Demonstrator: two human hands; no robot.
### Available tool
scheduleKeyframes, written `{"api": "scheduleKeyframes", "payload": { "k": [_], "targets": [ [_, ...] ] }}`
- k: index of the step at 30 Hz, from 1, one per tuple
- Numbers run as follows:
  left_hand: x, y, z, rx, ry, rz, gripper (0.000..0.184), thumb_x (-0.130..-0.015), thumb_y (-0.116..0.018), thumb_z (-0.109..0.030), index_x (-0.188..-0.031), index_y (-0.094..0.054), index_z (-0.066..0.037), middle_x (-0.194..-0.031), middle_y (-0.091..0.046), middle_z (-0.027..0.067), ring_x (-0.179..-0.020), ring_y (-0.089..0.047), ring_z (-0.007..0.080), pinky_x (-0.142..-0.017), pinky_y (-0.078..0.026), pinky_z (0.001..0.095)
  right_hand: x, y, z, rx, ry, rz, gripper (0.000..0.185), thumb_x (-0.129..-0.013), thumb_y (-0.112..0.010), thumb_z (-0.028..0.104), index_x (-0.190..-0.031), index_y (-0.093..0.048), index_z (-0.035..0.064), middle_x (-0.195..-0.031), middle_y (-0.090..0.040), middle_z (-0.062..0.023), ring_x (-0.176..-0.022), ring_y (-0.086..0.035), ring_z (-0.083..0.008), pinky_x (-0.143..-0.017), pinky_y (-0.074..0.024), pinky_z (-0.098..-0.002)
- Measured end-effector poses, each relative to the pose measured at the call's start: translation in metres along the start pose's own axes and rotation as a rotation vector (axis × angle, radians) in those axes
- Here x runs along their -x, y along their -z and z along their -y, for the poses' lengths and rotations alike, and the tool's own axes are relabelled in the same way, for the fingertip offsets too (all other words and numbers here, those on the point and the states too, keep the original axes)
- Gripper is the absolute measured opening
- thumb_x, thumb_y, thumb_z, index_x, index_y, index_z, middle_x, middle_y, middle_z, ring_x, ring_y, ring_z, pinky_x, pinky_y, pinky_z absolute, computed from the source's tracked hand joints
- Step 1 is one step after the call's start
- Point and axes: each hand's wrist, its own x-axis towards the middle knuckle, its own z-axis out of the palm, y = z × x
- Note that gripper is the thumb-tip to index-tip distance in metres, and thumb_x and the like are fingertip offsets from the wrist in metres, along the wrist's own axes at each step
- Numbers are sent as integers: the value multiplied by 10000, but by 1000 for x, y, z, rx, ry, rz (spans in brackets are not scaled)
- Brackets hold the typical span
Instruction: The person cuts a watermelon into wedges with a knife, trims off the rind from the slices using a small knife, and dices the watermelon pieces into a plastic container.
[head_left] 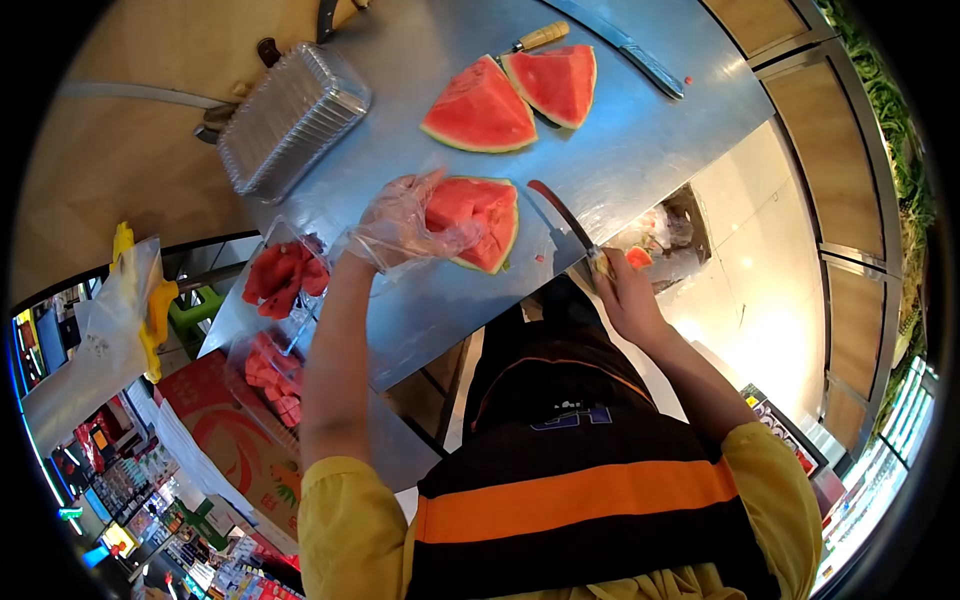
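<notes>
My left hand [405, 225], in a clear plastic glove, curls round the left side of a cut watermelon wedge [485, 220] lying on the metal table. The flesh of this wedge looks broken up by cuts, and part of it is hidden under the glove. In my right hand [628, 295] is a knife [567, 218] with a narrow, dark reddish blade, held by its handle just off the table's front edge. The blade points up and left, apart from the wedge. Two more watermelon wedges [482, 108] lie farther back, side by side.
Stacked clear plastic trays [293, 122] stand at the left. Below them are a tub of red melon pieces [286, 277] and another of cubes [272, 375]. A long knife [625, 45] and a wooden handle [541, 37] lie at the back. A waste bin [685, 235] stands below right.
</notes>
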Motion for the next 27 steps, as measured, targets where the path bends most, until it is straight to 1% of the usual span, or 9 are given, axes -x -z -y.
{"api": "scheduleKeyframes", "payload": {
  "k": [1, 3, 7, 9, 10, 13, 21, 23, 27],
  "targets": [
    [0, 4, -4, 2, 1, -3, 978, -627, -735, -582, -1338, -427, 14, -1249, -509, 220, -1161, -482, 333, -1006, -392, 364, -8, -2, 3, 3, 3, 2, 306, -900, -524, 139, -1162, -442, 6, -867, -605, -267, -792, -591, -452, -672, -469, -481],
    [-1, 12, -9, -16, 103, 167, 995, -609, -776, -541, -1346, -412, 20, -1166, -540, 199, -1096, -511, 317, -976, -416, 359, -25, -8, 9, 36, -11, 7, 289, -900, -524, 140, -1145, -447, 6, -868, -607, -263, -793, -594, -443, -669, -470, -482],
    [10, -24, 5, 144, 158, 90, 930, -624, -820, -400, -1338, -409, 30, -1178, -528, 195, -1038, -535, 295, -965, -429, 329, -59, -19, 16, 100, 93, 38, 283, -889, -545, 158, -1125, -465, 25, -892, -617, -241, -785, -602, -425, -670, -476, -485],
    [16, -51, 13, 316, 8, -95, 813, -618, -842, -311, -1269, -465, -2, -1117, -582, 156, -1010, -561, 241, -919, -457, 311, -71, -21, 19, 124, 134, 49, 289, -885, -550, 163, -1132, -469, 37, -905, -618, -229, -783, -606, -418, -672, -483, -478],
    [18, -62, 1, 856, -14, -192, 735, -598, -853, -215, -1212, -491, -31, -1058, -623, 122, -970, -591, 200, -872, -480, 313, -74, -22, 21, 144, 168, 57, 295, -881, -555, 168, -1140, -474, 50, -918, -619, -218, -781, -609, -411, -675, -489, -472],
    [22, -91, 0, 711, 75, -360, 753, -589, -850, -165, -1228, -479, -21, -1044, -635, 120, -928, -614, 174, -826, -500, 312, -79, -21, 35, 311, 145, 94, 353, -862, -570, 171, -1191, -476, 84, -948, -613, -183, -784, -617, -393, -674, -500, -461],
    [28, -99, -17, 547, 201, -613, 755, -620, -844, -290, -1209, -477, 6, -951, -632, 156, -846, -632, 260, -751, -516, 336, -94, 1, 52, 651, 347, 24, 442, -820, -600, 156, -1251, -503, 137, -862, -569, -102, -710, -620, -299, -598, -517, -396],
    [29, -93, -20, 693, 313, -404, 951, -644, -813, -414, -1359, -326, -18, -1053, -512, 236, -949, -516, 354, -841, -457, 428, -92, 0, 55, 670, 349, 97, 448, -816, -604, 146, -1251, -500, 136, -865, -566, -104, -711, -620, -300, -598, -518, -396],
    [33, -93, -29, 485, 438, -438, 966, -643, -806, -455, -1355, -338, 0, -1079, -529, 243, -937, -578, 341, -815, -494, 400, -85, 7, 64, 606, 334, 78, 447, -819, -605, 153, -1250, -488, 128, -918, -582, -122, -738, -623, -325, -619, -520, -416]
  ]
}}
